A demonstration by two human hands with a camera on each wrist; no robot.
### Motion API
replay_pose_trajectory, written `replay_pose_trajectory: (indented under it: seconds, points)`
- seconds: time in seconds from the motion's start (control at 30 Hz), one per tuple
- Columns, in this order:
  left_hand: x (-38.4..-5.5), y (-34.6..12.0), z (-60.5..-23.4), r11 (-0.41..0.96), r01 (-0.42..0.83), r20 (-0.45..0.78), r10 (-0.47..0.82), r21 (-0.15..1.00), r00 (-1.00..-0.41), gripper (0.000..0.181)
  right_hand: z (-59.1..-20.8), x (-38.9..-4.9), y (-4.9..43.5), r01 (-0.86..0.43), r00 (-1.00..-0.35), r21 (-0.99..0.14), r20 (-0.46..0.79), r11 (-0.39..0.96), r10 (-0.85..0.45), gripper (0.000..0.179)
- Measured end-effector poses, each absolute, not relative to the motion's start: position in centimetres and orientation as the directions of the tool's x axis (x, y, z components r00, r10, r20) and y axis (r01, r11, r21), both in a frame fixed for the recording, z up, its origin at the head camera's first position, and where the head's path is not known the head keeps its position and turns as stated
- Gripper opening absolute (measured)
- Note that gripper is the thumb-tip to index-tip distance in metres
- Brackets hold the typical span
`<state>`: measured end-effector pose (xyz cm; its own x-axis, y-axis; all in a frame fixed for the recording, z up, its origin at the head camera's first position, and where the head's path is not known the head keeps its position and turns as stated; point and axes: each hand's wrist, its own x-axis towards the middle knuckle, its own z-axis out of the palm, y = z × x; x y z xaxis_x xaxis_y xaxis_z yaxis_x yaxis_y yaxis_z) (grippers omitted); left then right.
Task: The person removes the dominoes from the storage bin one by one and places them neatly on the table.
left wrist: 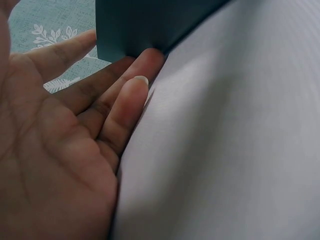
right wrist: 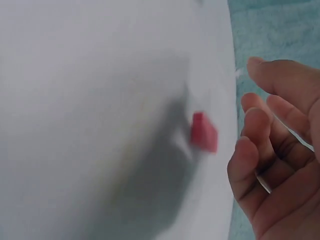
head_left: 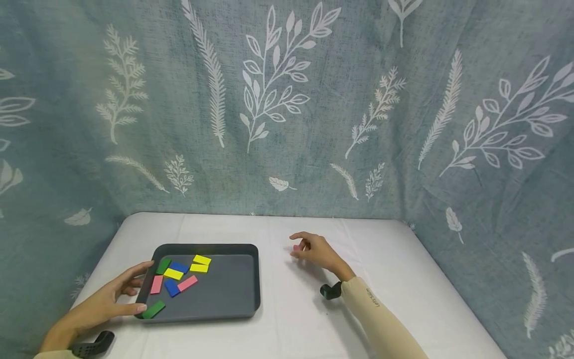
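Observation:
Along the left side of a dark grey tray (head_left: 233, 313), my left hand (head_left: 105, 299) rests with fingers spread; thumb and index fingertip reach its rim. Other fingertips of that hand lie against the tray's outer wall (left wrist: 135, 30) in the left wrist view. To the right of the tray, my right hand (head_left: 316, 251) hovers over the cloth, fingers loosely bent. A small pink block (right wrist: 204, 132), blurred, appears apart from those fingers in the right wrist view. Green (head_left: 163, 266), blue (head_left: 179, 268), yellow (head_left: 173, 273) and pink blocks (head_left: 156, 284) lie in the tray's left half.
A white cloth (head_left: 305, 319) covers the table. Blue-green curtains (head_left: 278, 164) with white leaf prints hang behind it and along both sides. Each wrist wears a small dark camera, such as the one on the right wrist (head_left: 331, 290).

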<state>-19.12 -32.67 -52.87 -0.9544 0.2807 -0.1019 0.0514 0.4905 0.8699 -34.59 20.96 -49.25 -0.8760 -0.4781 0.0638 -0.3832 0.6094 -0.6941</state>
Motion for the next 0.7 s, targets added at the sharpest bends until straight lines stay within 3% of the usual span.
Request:
replay_pose_trajectory:
  seconds: [0.7]
  points:
    - [-19.1,-32.6,-52.9,0.469,0.024,-0.121,0.275,0.883,-0.954,0.094,-46.3,-32.6,13.3,-0.476,-0.799,-0.733,0.128,0.487,-0.588,0.036]
